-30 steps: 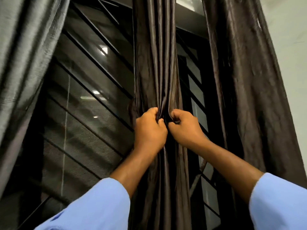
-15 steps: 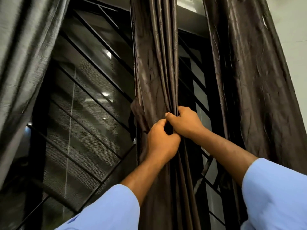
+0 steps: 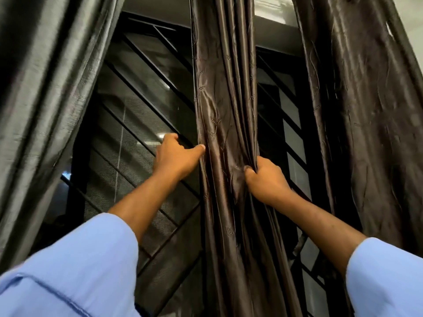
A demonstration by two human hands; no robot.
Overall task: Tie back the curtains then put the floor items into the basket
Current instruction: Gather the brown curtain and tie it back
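Observation:
A dark brown satin curtain (image 3: pixel 225 106) hangs gathered in the middle of the window. My right hand (image 3: pixel 267 179) is clenched on a bunch of its folds at the right edge. At the curtain's left edge is my left hand (image 3: pixel 175 156). Its thumb tip touches the fabric and its curled fingers stay to the left, off the cloth. A second brown curtain (image 3: pixel 366 115) hangs loose on the right, and a grey curtain (image 3: pixel 45 92) hangs on the left. No tie-back, basket or floor items are in view.
Behind the curtains is a window with a black diagonal grille and mesh (image 3: pixel 142 106). A pale wall (image 3: pixel 412 26) shows at the far right. My light blue sleeves (image 3: pixel 75 273) fill the lower corners.
My hands were together, pinching the middle curtain's folds. The left hand has let go and moved up and left to the curtain's edge. The right hand still grips the folds.

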